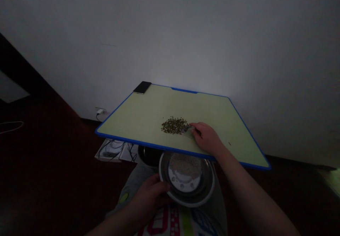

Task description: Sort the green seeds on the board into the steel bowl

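Note:
My left hand point(155, 190) grips the rim of a round metal bowl point(209, 181), thumb on top, held over my lap below the table's near edge. Inside the bowl, pale grainy stuff point(185, 163) covers part of the bright bottom. On the light green table point(143, 114) lies a loose pile of small brown-green seeds or grains point(173, 125). My right hand point(205, 135) rests at the pile's right side, its fingers closed on a small thin see-through piece point(188, 130) that touches the grains. Its exact kind is too dim to make out.
A dark phone or tablet point(142, 87) lies at the table's far left corner. A second dark pot point(150, 154) stands below the near edge, left of the bowl. White boxes with cables point(111, 150) sit on the floor. A plug point(100, 111) is in the wall.

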Action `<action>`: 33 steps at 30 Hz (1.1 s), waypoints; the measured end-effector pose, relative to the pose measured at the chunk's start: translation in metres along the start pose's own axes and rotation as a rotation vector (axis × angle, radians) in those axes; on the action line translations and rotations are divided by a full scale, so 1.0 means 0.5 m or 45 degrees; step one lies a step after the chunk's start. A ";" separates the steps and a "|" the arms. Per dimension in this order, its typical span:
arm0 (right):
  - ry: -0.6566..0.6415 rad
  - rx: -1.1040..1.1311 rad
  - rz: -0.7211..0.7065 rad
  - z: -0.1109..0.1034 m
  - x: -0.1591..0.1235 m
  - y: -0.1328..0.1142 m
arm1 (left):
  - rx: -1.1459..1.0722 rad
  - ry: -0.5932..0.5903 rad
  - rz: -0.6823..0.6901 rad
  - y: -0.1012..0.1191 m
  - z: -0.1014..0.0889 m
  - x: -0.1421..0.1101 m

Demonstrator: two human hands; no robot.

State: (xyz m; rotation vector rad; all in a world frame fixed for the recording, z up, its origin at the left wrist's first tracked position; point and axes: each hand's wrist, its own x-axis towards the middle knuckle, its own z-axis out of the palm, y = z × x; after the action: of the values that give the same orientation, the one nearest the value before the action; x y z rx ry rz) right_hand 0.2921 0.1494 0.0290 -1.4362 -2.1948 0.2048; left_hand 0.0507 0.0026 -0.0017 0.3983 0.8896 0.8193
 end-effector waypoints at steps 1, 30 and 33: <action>0.006 0.008 -0.001 -0.001 -0.002 0.001 | -0.002 -0.001 0.001 0.001 0.002 -0.001; 0.018 0.022 -0.015 -0.011 -0.011 0.004 | -0.028 -0.040 -0.006 0.015 -0.012 -0.011; 0.008 0.017 -0.039 -0.011 -0.008 0.004 | -0.042 -0.072 -0.019 0.017 -0.015 -0.013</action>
State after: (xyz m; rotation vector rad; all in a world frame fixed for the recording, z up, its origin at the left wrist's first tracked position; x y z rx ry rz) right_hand 0.2977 0.1457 0.0316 -1.3929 -2.2048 0.2038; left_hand 0.0383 0.0031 0.0027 0.3837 0.8245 0.8047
